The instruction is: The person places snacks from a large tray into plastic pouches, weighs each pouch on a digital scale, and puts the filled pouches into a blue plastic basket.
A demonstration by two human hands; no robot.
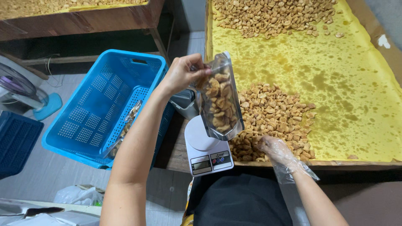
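Right hand [276, 148], in a thin clear plastic glove, rests fingers curled on the near edge of the heap of golden-brown fried snack pieces [272, 121]; whether it has closed on any, cannot tell. Up and left of it hangs the clear stand-up plastic pouch [218, 104], part-filled, long axis near vertical, mouth upward. Bare left hand [182, 73] pinches the pouch's top edge. Pouch base hovers just over the small white digital kitchen scale [205, 146]; touching or not is unclear. Left: blue perforated plastic crate [92, 109]. Beyond: yellow oil-spotted paper lining the wooden tray [335, 79].
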